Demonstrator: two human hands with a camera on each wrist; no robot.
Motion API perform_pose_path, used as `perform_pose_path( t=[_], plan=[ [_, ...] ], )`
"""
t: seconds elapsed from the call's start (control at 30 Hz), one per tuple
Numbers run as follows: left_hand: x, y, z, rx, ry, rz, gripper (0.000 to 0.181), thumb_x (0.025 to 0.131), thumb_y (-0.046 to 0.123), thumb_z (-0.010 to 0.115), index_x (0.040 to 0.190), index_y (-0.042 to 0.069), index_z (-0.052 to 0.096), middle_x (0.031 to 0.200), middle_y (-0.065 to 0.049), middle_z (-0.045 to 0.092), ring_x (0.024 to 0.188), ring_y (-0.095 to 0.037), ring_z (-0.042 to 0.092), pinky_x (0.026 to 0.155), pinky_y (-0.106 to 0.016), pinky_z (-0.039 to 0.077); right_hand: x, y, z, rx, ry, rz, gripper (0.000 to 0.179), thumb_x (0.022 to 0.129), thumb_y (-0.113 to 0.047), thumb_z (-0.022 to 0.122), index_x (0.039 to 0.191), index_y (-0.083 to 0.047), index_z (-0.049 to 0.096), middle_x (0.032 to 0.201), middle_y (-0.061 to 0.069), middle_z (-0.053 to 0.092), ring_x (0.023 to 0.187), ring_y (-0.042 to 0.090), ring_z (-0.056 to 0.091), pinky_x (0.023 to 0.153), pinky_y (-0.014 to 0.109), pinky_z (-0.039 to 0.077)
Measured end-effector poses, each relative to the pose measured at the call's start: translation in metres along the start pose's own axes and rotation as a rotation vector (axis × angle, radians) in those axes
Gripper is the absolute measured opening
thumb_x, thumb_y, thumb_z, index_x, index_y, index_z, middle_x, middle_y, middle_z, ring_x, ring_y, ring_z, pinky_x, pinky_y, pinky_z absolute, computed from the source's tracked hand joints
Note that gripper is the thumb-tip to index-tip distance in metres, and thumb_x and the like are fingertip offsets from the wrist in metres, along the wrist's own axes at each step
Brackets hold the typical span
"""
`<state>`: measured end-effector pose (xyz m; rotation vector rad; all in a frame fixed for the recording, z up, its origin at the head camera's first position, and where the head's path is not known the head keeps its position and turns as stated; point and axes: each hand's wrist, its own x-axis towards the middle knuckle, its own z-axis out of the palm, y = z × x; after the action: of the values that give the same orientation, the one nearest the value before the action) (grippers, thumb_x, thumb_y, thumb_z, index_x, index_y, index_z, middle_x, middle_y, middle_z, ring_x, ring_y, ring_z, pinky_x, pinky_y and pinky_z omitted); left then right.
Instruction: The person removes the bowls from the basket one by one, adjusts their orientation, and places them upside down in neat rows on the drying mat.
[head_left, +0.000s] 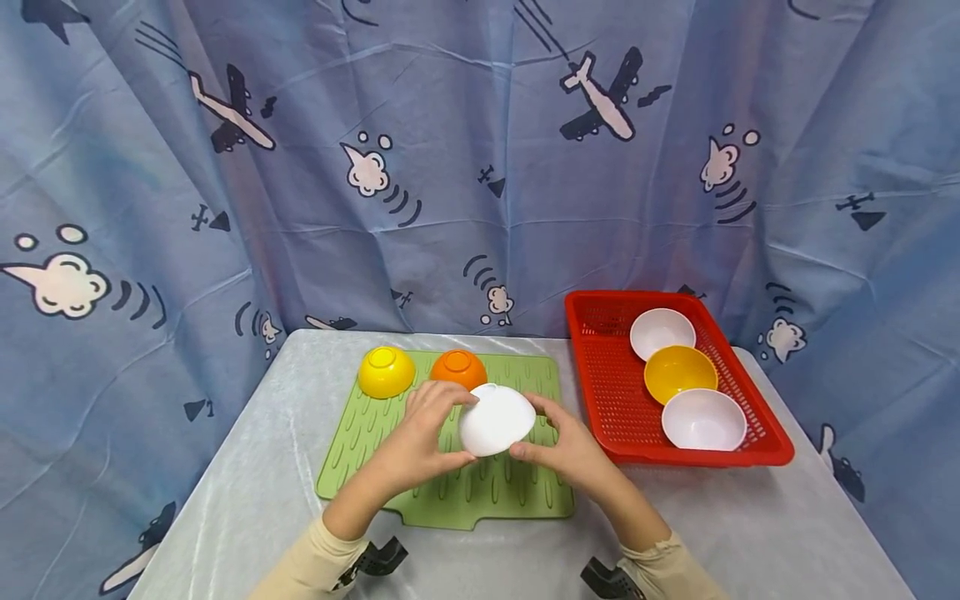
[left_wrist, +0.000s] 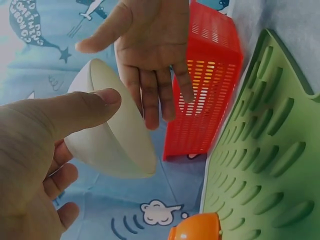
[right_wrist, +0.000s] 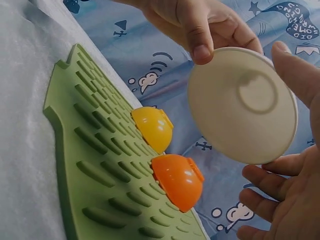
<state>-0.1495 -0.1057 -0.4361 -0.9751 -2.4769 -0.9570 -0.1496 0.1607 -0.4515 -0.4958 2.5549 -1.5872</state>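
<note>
A white bowl (head_left: 497, 420) is held tilted in the air over the green drying mat (head_left: 495, 492). My left hand (head_left: 423, 433) pinches its rim, the thumb lying on the bowl in the left wrist view. At the bowl's other side is my right hand (head_left: 572, 450), thumb and fingers spread around the edge. In the left wrist view the right fingers look straight, and the right thumb stands apart from the rim. An upside-down yellow bowl (head_left: 386, 372) and an upside-down orange bowl (head_left: 459, 368) rest on the mat's far part, the orange one partly hidden.
A red perforated basket (head_left: 611, 400) stands right of the mat. Inside are a white bowl (head_left: 663, 331), a yellow bowl (head_left: 680, 374) and another white bowl (head_left: 703, 421), open sides up. A blue patterned curtain (head_left: 450, 167) hangs behind the pale-covered table (head_left: 247, 483).
</note>
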Motion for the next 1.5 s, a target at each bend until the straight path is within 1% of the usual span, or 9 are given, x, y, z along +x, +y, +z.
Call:
perform_pose_path(
  t=[0.13,0.23,0.43,0.53,0.67,0.83,1.0,1.3,1.5],
  plan=[
    [0.000,0.001,0.001,0.013,0.009,0.016,0.074,0.064,0.020,0.099,0.126,0.015,0.059,0.130,-0.001,0.057,0.119,-0.021,0.046,0.103,-0.048,0.033,0.000,0.002,0.002,0.033,0.008,0.033,0.086,0.080,-0.034,0.088,0.151,-0.010,0.047,0.146,0.013,0.056,0.139,0.041,0.044,0.110,0.070,0.032],
    [0.000,0.000,0.002,-0.006,0.037,-0.017,0.083,0.060,0.025,0.100,0.131,0.017,0.058,0.135,-0.002,0.054,0.124,-0.023,0.045,0.104,-0.051,0.032,0.001,0.004,0.003,0.074,0.027,0.020,0.082,0.080,-0.030,0.089,0.149,-0.011,0.049,0.143,0.013,0.058,0.135,0.040,0.046,0.107,0.069,0.034],
    [0.000,-0.002,0.000,-0.160,0.083,-0.242,0.104,0.052,0.031,0.101,0.142,0.017,0.051,0.142,-0.004,0.051,0.128,-0.028,0.046,0.107,-0.055,0.039,0.002,0.010,0.007,0.162,0.080,-0.075,0.079,0.075,-0.017,0.091,0.143,-0.007,0.052,0.141,0.013,0.059,0.134,0.036,0.049,0.112,0.071,0.026],
    [-0.001,-0.004,-0.001,-0.256,0.041,-0.351,0.103,0.053,0.028,0.101,0.143,0.017,0.051,0.140,-0.002,0.055,0.124,-0.026,0.050,0.106,-0.054,0.042,0.002,0.010,0.010,0.186,0.089,-0.107,0.082,0.073,-0.016,0.093,0.143,-0.009,0.051,0.142,0.011,0.056,0.134,0.033,0.047,0.114,0.069,0.021],
    [-0.001,-0.007,-0.002,-0.311,-0.029,-0.411,0.095,0.057,0.029,0.100,0.139,0.017,0.055,0.133,0.000,0.059,0.124,-0.023,0.052,0.107,-0.054,0.040,0.001,0.011,0.014,0.210,0.094,-0.138,0.084,0.071,-0.013,0.093,0.144,-0.009,0.050,0.144,0.010,0.053,0.133,0.032,0.043,0.113,0.069,0.018],
    [-0.001,-0.013,-0.004,-0.308,-0.056,-0.396,0.086,0.060,0.029,0.100,0.136,0.020,0.060,0.130,0.002,0.061,0.124,-0.022,0.052,0.106,-0.054,0.041,0.002,0.013,0.018,0.167,0.115,-0.150,0.089,0.071,-0.016,0.094,0.146,-0.012,0.048,0.150,0.009,0.049,0.135,0.035,0.040,0.110,0.072,0.021],
    [-0.002,-0.021,-0.003,-0.308,-0.064,-0.370,0.087,0.062,0.023,0.099,0.138,0.022,0.058,0.131,0.005,0.060,0.125,-0.022,0.050,0.103,-0.055,0.042,0.004,0.012,0.025,0.080,0.159,-0.170,0.094,0.068,-0.021,0.097,0.149,-0.014,0.048,0.152,0.010,0.046,0.137,0.035,0.041,0.110,0.067,0.028],
    [0.004,-0.032,0.002,-0.307,-0.062,-0.324,0.087,0.066,0.018,0.098,0.142,0.023,0.055,0.134,0.003,0.058,0.123,-0.023,0.051,0.100,-0.054,0.043,0.008,0.011,0.029,0.067,0.199,-0.129,0.101,0.068,-0.024,0.097,0.154,-0.016,0.043,0.156,0.008,0.043,0.142,0.034,0.038,0.114,0.065,0.027],
    [0.025,-0.045,0.000,-0.207,-0.199,-0.305,0.087,0.069,0.025,0.096,0.145,0.020,0.054,0.146,0.000,0.055,0.134,-0.028,0.046,0.108,-0.056,0.041,0.014,0.021,0.033,0.019,0.252,-0.048,0.101,0.067,-0.027,0.098,0.153,-0.015,0.045,0.155,0.011,0.041,0.145,0.034,0.037,0.116,0.066,0.025]
  ],
)
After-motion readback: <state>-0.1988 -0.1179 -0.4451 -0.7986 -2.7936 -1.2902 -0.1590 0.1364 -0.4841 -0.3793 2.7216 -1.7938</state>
